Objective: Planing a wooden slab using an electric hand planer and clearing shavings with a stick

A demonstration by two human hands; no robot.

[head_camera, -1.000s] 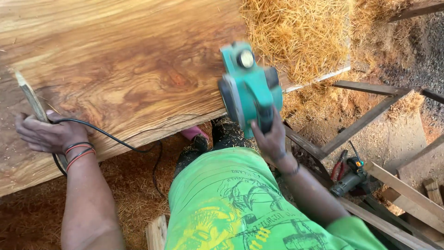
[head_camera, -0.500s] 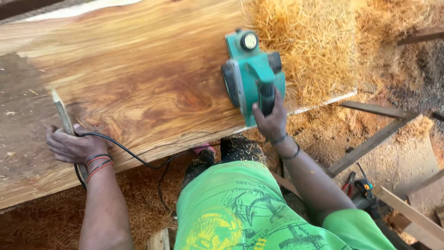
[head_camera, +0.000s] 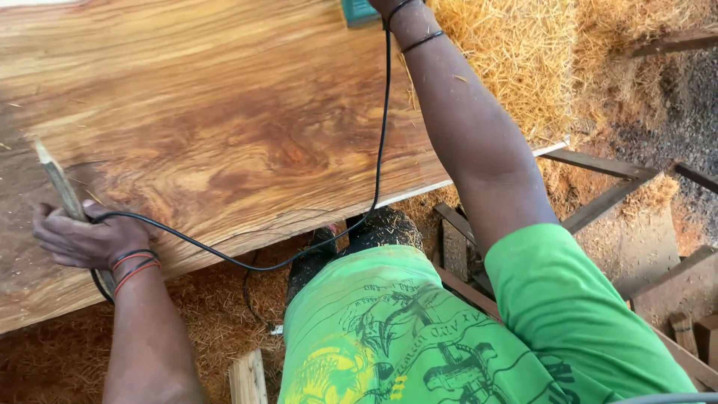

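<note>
Nearest to you, your green shirt point(head_camera: 419, 337) fills the lower frame and hides your legs, so only a dark shoe point(head_camera: 381, 228) shows past its hem, standing on the wood shavings point(head_camera: 60, 359) under the slab's edge. Your left hand point(head_camera: 86, 241) rests on the near edge of the wooden slab point(head_camera: 224, 127), its fingers curled shut around a thin wooden stick point(head_camera: 58, 183) that rises tilted from the fist, its lower end hidden in your palm. The black power cord point(head_camera: 224, 258) passes over that same hand, sags below the slab's edge, then climbs across the polished grain towards your far arm. Your right arm stretches out over the slab, well apart from the left. Your right hand point(head_camera: 385, 6) is cut off by the top of the frame at the wrist, so you cannot tell how it grips. Just beside it only a corner of the teal electric planer point(head_camera: 359, 11) shows, on the slab's far part. To the right lie a heap of straw-coloured shavings point(head_camera: 516, 67) and dark wooden frame pieces point(head_camera: 598, 179)
</note>
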